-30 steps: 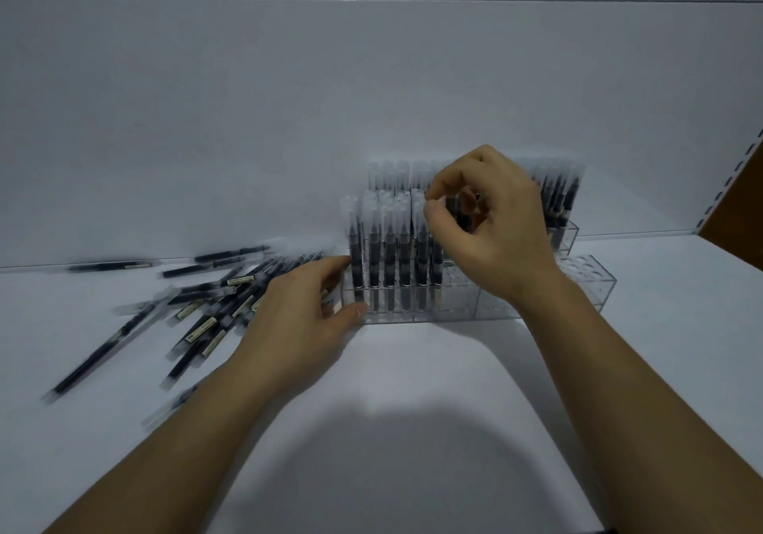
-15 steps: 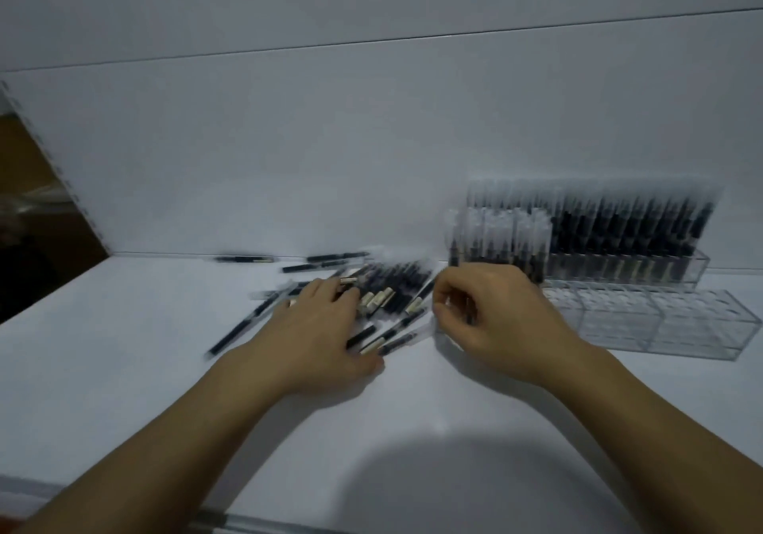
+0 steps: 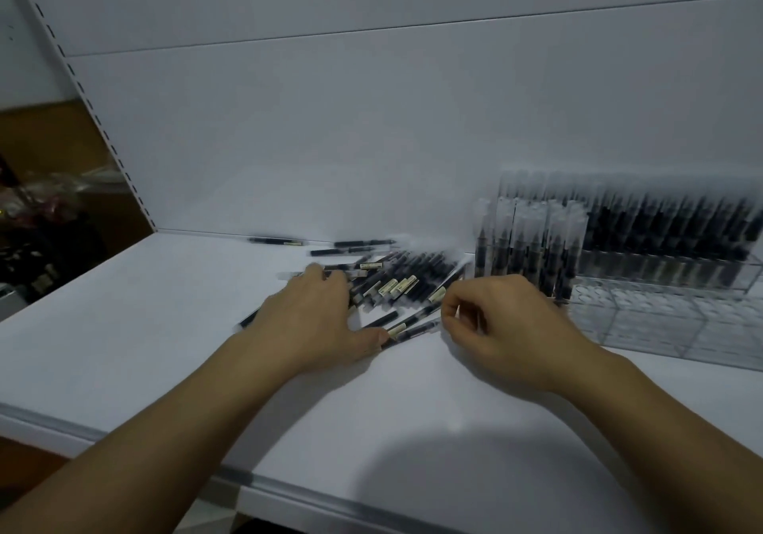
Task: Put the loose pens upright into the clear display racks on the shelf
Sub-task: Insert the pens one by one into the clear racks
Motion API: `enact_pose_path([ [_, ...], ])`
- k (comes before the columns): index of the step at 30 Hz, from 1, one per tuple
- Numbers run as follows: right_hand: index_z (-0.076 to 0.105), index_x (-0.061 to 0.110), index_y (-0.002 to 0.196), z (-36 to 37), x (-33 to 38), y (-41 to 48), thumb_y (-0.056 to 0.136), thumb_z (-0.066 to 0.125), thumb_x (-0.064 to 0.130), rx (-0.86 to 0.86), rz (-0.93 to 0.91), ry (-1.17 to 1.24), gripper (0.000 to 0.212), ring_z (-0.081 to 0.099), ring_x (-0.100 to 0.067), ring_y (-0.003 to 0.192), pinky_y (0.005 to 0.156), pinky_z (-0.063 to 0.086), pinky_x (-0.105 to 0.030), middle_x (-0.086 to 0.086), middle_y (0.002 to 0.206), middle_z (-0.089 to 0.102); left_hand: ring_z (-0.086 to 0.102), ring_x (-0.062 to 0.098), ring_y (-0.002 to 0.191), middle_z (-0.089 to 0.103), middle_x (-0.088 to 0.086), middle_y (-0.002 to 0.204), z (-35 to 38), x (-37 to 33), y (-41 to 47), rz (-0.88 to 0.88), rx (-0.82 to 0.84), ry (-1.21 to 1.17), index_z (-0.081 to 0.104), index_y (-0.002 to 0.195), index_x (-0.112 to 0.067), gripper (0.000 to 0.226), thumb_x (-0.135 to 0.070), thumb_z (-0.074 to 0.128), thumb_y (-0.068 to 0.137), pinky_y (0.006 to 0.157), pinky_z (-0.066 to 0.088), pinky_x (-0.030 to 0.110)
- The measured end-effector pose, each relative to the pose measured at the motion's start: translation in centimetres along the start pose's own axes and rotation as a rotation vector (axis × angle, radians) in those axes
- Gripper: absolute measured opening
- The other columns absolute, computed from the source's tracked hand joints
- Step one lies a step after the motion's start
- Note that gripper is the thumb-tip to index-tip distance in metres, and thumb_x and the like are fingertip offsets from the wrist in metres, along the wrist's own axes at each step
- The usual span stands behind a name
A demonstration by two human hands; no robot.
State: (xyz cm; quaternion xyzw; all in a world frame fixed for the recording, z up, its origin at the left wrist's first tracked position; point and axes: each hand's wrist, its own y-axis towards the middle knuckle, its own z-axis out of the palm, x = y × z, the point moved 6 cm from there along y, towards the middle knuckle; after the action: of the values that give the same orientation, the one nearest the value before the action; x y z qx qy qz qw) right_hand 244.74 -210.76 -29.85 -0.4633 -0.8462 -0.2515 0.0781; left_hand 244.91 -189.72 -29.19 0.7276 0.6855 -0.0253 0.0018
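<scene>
Several loose black clear-capped pens [image 3: 396, 281] lie hidden under the left hand [image 3: 313, 319], pressed flat with straight fingers; the right hand [image 3: 508, 327] curls at the heap's edge, and whether it pinches one cannot be told. The heap is strewn on the white shelf [image 3: 144, 327], just left of the blurred, part-filled clear plastic display racks [image 3: 669, 327]. Both hands sit much as half a second ago.

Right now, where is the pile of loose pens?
In the head view, the loose pens lie heaped mid-shelf, just left of the clear racks, partly under the left hand and beside the right hand.
</scene>
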Motion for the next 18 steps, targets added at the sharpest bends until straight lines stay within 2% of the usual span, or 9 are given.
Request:
enact_pose_path([
  [2,0.058,0.036,0.079,0.2,-0.2,0.0,0.094,0.061,0.029,0.017,0.004,-0.002,0.018,0.059,-0.007,0.064,0.062,0.055,-0.036,0.01,0.067,0.062,0.052,0.021,0.106,0.048,0.0,0.118,-0.5,-0.1,0.0,0.002,-0.028,0.006,0.05,0.119,-0.023,0.071,-0.081,0.053,0.077,0.078,0.047,0.037],
  [6,0.062,0.037,0.089,1.5,-0.3,-0.4,0.097,0.062,0.036,0.143,0.018,0.001,0.008,0.06,-0.007,0.065,0.063,0.056,-0.033,0.008,0.07,0.064,0.05,0.019,0.087,0.053,-0.002,0.097,0.1,-2.4,0.0,0.079,-0.064,0.092,0.047,0.082,-0.023,0.057,-0.08,0.053,0.08,0.069,0.042,0.034],
  [9,0.063,0.037,0.097,2.2,-0.7,-0.6,0.096,0.066,0.038,0.22,0.034,0.014,0.003,0.06,-0.008,0.066,0.065,0.056,-0.034,0.007,0.07,0.063,0.055,0.023,0.092,0.049,-0.001,0.091,1.6,-3.6,0.3,0.116,0.009,0.048,0.043,0.077,-0.022,0.048,-0.066,0.059,0.087,0.072,0.047,0.036],
  [12,0.064,0.037,0.099,2.2,-1.0,-0.5,0.097,0.065,0.033,0.232,0.042,0.03,0.005,0.06,-0.008,0.066,0.067,0.056,-0.034,0.006,0.068,0.063,0.057,0.026,0.081,0.05,0.0,0.075,1.9,-4.0,1.4,0.182,0.01,0.029,0.04,0.069,-0.02,0.041,-0.045,0.06,0.094,0.068,0.049,0.037],
  [15,0.065,0.036,0.098,2.1,-1.1,-0.4,0.098,0.06,0.024,0.226,0.047,0.025,0.013,0.059,-0.01,0.064,0.067,0.056,-0.038,0.008,0.065,0.062,0.056,0.027,0.084,0.05,-0.001,0.081,2.0,-4.9,1.7,0.283,0.076,0.098,0.038,0.077,-0.022,0.028,-0.035,0.05,0.098,0.075,0.051,0.04],
  [18,0.066,0.035,0.095,2.0,-1.3,-0.4,0.097,0.055,0.017,0.226,0.067,0.042,0.021,0.059,-0.013,0.063,0.065,0.055,-0.04,0.005,0.063,0.062,0.054,0.027,0.091,0.054,0.007,0.101,2.2,-6.0,0.9,0.359,0.148,0.185,0.042,0.103,-0.015,0.011,-0.024,0.047,0.101,0.073,0.043,0.036],
])
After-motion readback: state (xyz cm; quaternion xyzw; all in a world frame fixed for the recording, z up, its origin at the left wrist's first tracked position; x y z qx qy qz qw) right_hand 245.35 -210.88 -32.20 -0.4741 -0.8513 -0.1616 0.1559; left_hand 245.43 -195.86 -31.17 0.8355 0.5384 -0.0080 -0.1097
